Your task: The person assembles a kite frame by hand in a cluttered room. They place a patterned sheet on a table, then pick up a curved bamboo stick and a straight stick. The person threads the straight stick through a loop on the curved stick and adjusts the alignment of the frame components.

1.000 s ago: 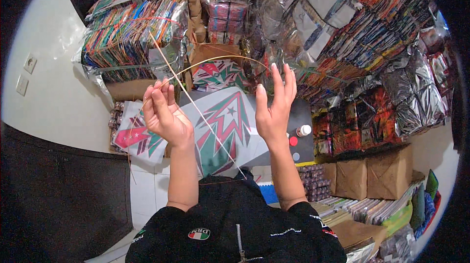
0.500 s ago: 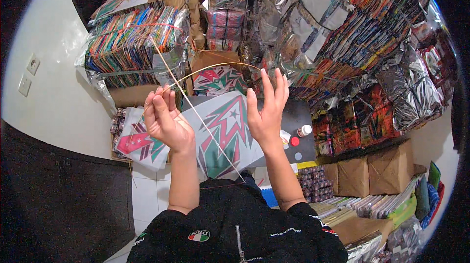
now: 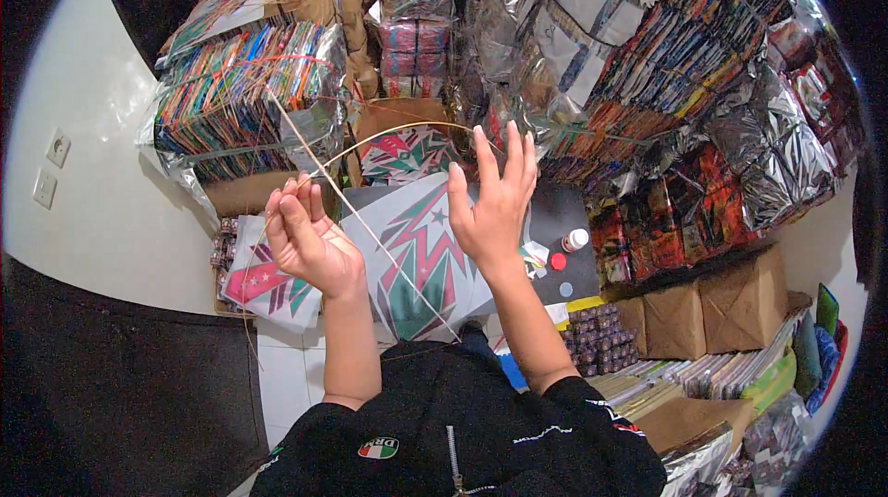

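Observation:
Two thin wooden sticks cross in front of me as a light frame. One is a long straight stick (image 3: 370,226), slanting from upper left down to my shirt; the other is a thin bowed stick (image 3: 398,128) arching over it. My left hand (image 3: 314,243) is closed in a pinch on the bowed stick, just left of the crossing. My right hand (image 3: 495,210) has its fingers spread, with a fingertip touching the bow's right end. Beneath the frame lies a translucent sheet (image 3: 407,312) printed with a star and angular red and green shapes.
The sheet lies on a dark tabletop (image 3: 550,210) with a white bottle (image 3: 574,240) and a red cap (image 3: 558,261). More printed sheets (image 3: 268,275) lie at left. Wrapped stacks (image 3: 245,90) crowd the far side, and brown packages (image 3: 740,303) stand at right.
The whole view has shifted slightly, the background moving a little left. Both hands keep nearly the same pose, and the bowed stick stays bent between them.

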Tool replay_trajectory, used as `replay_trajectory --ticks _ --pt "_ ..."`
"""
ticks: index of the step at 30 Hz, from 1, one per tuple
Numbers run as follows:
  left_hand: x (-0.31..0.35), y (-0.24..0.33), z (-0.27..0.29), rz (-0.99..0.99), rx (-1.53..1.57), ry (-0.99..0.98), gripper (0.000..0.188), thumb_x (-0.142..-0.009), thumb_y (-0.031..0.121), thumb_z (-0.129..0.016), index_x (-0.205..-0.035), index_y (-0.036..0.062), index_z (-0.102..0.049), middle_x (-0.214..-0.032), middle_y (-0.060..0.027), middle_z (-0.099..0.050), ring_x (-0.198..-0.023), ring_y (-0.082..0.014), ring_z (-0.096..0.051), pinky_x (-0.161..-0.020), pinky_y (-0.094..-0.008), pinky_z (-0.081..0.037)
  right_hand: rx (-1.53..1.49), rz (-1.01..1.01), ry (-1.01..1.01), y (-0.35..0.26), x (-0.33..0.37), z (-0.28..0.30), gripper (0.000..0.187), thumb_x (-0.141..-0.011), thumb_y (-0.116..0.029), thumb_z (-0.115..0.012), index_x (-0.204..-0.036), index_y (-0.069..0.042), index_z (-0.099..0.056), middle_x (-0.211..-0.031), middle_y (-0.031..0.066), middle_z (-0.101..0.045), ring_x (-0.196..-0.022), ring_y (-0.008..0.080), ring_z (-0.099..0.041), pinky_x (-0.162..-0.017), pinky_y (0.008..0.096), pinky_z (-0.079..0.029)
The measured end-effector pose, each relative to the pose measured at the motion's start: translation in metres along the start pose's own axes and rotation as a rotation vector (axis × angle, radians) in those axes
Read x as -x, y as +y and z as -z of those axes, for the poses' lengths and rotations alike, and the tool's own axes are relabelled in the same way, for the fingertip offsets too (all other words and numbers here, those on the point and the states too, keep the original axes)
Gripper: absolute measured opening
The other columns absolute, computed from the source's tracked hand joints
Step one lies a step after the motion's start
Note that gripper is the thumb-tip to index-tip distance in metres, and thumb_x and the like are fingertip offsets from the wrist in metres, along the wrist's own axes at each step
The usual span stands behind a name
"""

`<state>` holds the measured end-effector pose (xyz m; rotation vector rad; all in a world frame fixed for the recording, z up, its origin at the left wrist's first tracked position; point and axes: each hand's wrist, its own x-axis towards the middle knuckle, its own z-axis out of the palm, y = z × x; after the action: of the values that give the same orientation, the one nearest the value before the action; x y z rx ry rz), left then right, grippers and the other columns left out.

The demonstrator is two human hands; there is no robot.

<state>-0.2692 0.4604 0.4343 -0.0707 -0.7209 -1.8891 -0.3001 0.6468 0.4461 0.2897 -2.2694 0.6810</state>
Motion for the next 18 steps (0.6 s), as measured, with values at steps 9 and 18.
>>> replay_trajectory --ticks 9,18 --pt "-0.004 -0.003 0.002 -0.007 -0.023 0.026 0.017 -0.102 0.007 -0.059 -0.117 -0.0001 -0.063 -0.114 -0.0159 -0.071 -0.104 -0.0226 -0.07 -0.089 -0.0316 -0.061 0.012 -0.09 -0.02 0.027 0.02 -0.011 0.05 -0.092 -0.032 -0.065 -0.136 -0.008 -0.06 -0.154 0.0253 -0.036 -0.145 0.0486 -0.026 -0.117 0.0625 -0.019" --pt "-0.006 -0.003 0.004 -0.015 -0.055 0.038 0.017 -0.102 0.007 -0.059 -0.117 0.0002 -0.063 -0.113 -0.0155 -0.072 -0.104 -0.0221 -0.07 -0.087 -0.0309 -0.061 0.02 -0.083 0.012 0.032 0.02 -0.01 0.049 -0.092 -0.031 -0.066 -0.135 -0.008 -0.061 -0.153 0.0246 -0.038 -0.143 0.0492 -0.028 -0.117 0.062 -0.02"
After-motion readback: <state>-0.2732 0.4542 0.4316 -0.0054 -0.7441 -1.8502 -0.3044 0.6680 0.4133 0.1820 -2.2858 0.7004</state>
